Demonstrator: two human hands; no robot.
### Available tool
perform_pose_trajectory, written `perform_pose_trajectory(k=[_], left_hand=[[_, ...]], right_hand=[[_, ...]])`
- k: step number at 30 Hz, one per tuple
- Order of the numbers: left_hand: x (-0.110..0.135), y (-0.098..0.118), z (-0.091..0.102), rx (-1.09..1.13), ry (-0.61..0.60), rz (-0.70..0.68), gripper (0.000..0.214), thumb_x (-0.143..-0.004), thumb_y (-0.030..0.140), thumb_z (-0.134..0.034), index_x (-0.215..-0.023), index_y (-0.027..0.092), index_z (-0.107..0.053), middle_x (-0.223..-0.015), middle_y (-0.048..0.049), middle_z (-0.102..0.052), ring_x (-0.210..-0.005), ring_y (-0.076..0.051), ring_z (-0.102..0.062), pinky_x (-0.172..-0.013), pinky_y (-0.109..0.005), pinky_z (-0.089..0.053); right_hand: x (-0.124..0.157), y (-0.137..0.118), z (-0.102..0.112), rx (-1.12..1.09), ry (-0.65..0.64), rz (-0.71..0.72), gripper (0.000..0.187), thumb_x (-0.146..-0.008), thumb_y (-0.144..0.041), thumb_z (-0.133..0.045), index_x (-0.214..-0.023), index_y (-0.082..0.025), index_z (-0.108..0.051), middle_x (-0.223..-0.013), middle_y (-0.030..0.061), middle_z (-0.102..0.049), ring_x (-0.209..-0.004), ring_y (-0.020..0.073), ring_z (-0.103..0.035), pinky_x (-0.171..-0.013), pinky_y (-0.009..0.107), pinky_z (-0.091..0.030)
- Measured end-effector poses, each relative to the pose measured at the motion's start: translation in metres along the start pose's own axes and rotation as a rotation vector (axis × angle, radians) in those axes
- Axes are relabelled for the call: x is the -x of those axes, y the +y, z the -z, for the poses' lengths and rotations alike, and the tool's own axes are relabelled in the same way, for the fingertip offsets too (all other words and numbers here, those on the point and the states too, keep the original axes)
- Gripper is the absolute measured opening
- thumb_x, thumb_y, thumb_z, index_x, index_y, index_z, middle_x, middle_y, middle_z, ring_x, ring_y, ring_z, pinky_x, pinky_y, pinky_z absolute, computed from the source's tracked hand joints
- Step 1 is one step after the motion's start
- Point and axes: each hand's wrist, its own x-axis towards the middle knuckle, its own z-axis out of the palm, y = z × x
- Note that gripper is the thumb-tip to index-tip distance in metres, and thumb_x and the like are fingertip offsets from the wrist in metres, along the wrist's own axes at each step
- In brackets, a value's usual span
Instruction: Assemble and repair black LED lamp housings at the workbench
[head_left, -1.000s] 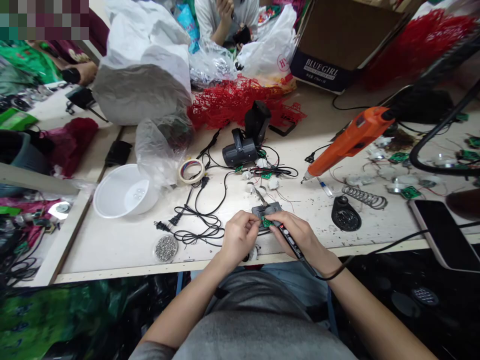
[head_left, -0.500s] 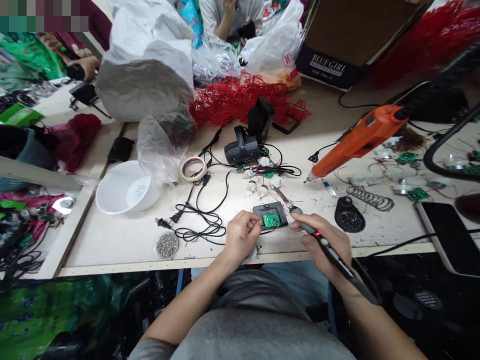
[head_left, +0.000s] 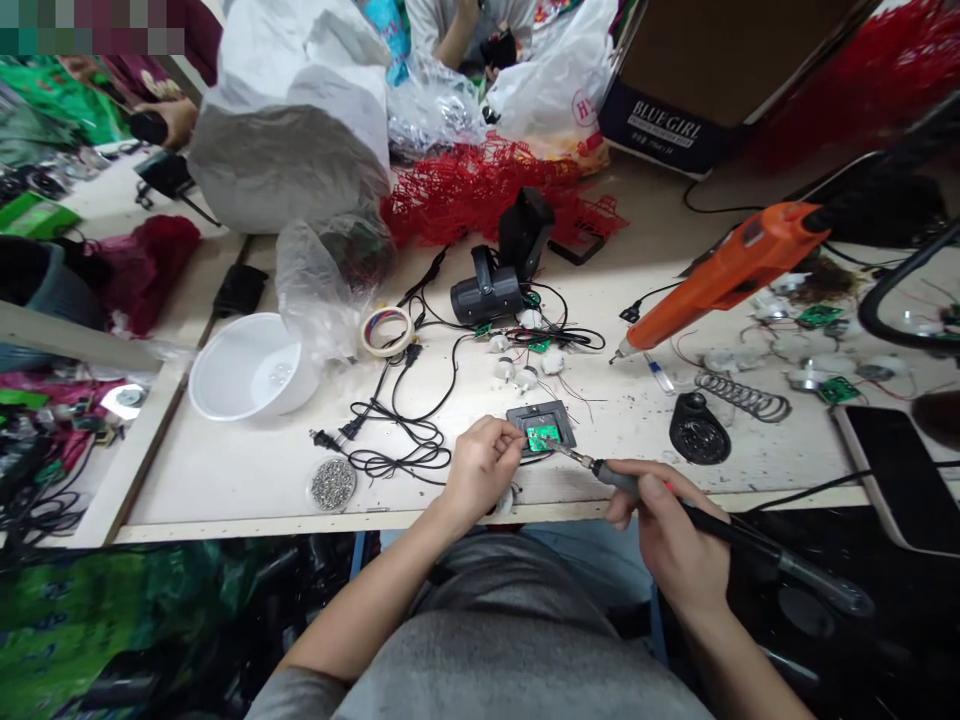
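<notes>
Shifted down and rightward since the earlier frame, the right hand (head_left: 667,525) clenches a soldering iron (head_left: 780,548), its tip at the green circuit board (head_left: 543,436), contact hard to make out. From the head view, the left hand (head_left: 484,465) grasps the black holder (head_left: 561,416) around that board, hiding its near edge.

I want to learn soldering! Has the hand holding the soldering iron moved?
Yes. The right hand has moved right and toward the person, away from the black plastic housing.

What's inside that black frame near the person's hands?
A green circuit board sits inside the black frame. Whatever lies beneath the board can't be seen, because the board covers it.
</notes>
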Motion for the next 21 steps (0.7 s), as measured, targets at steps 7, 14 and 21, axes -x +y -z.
perform_pose_trajectory(k=[7,14,21], left_hand=[[-0.0019,0.003,0.0025,0.005,-0.024,0.025,0.008,-0.083,0.014,-0.062,-0.079,0.019,-0.066,-0.068,0.0015,-0.061,-0.057,-0.01,-0.055,-0.056,-0.02,-0.047],[-0.001,0.0024,0.0019,0.027,-0.027,0.038,0.008,-0.083,0.014,-0.061,-0.079,0.02,-0.065,-0.066,0.0022,-0.06,-0.058,-0.01,-0.057,-0.055,-0.021,-0.047],[-0.0018,0.0029,0.0029,0.028,-0.035,0.022,0.008,-0.084,0.014,-0.061,-0.079,0.02,-0.065,-0.066,0.0024,-0.059,-0.057,-0.01,-0.057,-0.055,-0.021,-0.046]], right_hand=[[-0.0003,0.0033,-0.0041,0.002,0.007,-0.04,0.031,-0.091,-0.047,-0.065,-0.09,-0.019,-0.076,-0.051,0.0005,-0.065,-0.042,0.0149,-0.06,-0.039,0.025,-0.049],[-0.0018,0.0022,-0.0059,0.06,-0.022,-0.033,0.032,-0.092,-0.049,-0.064,-0.09,-0.019,-0.076,-0.051,0.0003,-0.065,-0.042,0.0145,-0.06,-0.04,0.025,-0.05],[-0.0016,0.0002,-0.0049,0.101,-0.046,0.005,0.027,-0.091,-0.045,-0.064,-0.089,-0.021,-0.076,-0.053,-0.0008,-0.066,-0.044,0.014,-0.061,-0.041,0.024,-0.052]])
